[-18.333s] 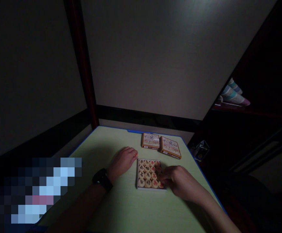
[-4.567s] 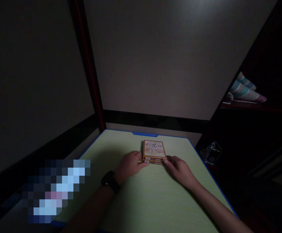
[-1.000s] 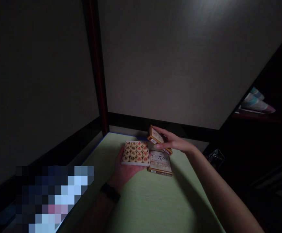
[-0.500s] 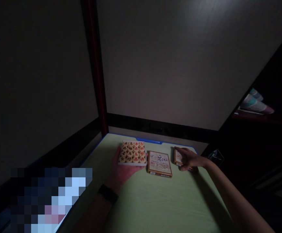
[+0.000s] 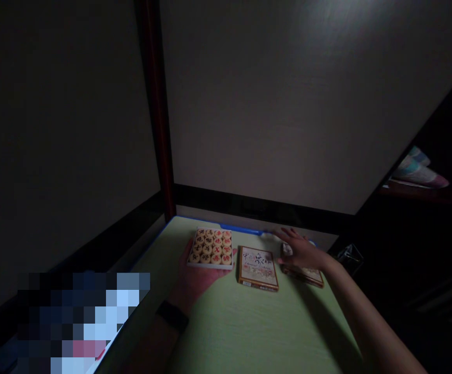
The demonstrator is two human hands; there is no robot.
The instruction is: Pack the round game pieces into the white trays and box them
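Note:
My left hand point(image 5: 198, 278) grips a white open tray of Chinese chess pieces point(image 5: 212, 248) from below, its fingers along both sides. The round pieces stand in rows, some marked in black and others in red. Right of the tray, a flat Chinese chess box point(image 5: 257, 267) with a printed lid lies on the table. My right hand point(image 5: 302, 252) hovers over a second similar box point(image 5: 307, 277), its fingers stretched out and apart. That hand hides much of the second box.
The pale green table point(image 5: 241, 332) has a blue handle strip point(image 5: 241, 229) at its far edge. A wall point(image 5: 257, 104) rises behind it. To the right, patterned cloth items point(image 5: 419, 169) rest on a dark shelf. A blurred-out patch covers the lower left.
My right hand has lifted off the second box and its fingers have spread. The left hand still holds the tray of pieces in about the same place.

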